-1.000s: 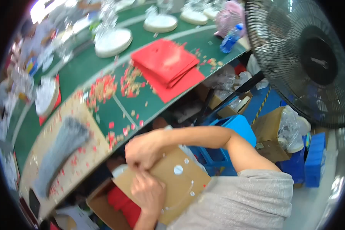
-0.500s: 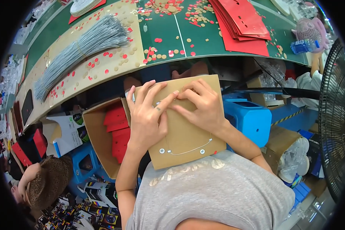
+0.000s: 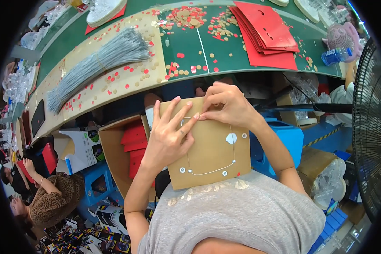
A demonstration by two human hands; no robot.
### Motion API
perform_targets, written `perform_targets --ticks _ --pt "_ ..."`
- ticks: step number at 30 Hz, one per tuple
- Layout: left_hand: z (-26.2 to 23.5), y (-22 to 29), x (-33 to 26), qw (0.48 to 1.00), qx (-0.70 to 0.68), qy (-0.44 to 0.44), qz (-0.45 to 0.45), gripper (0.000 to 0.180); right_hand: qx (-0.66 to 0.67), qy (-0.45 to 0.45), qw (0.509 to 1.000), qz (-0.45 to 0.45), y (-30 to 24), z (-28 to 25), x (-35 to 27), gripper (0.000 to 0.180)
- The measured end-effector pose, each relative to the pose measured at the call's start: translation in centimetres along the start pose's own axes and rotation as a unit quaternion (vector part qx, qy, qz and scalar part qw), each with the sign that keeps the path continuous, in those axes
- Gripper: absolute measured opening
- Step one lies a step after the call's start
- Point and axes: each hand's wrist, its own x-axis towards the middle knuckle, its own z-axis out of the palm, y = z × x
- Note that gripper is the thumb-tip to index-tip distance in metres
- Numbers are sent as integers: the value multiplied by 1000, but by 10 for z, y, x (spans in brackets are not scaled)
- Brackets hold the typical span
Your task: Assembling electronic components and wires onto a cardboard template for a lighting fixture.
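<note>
Tan rectangular cardboard panel [image 3: 211,148]: against me, near side of curved green counter [image 3: 233,63] | my left hand [image 3: 169,135]: fingers spread on it | my right hand [image 3: 230,106]: fingers pinched narrow, contents unclear | change: flat white disc [image 3: 231,139] uncovered, so panel's right side seems freer

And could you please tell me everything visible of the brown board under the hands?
The brown board is flat, roughly rectangular and cardboard-like. Its face carries small white rings, a larger pale disc at right, a thin pale line curving low down, and a red mark near the bottom edge. Its lower edge meets or nearly meets the grey shirt. The left hand spreads over its upper left; the right hand pinches near its top.
</note>
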Motion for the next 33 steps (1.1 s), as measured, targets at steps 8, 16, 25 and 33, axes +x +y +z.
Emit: perform_targets --ticks 8,16,25,33 --pt "6 -2 -4 1000 8 -1 22 46 37 -221 966 129 18 -18 52 53" --pt "-3 -9 -13 999 38 -10 21 47 -208 167 958 -106 -2 -33 1 27" --pt "13 -20 0 981 -176 77 -26 34 1 120 987 104 100 65 -141 43" --pt "-23 -64 27 776 -399 455 -176 36 -133 194 971 51 32 38 -111 41"
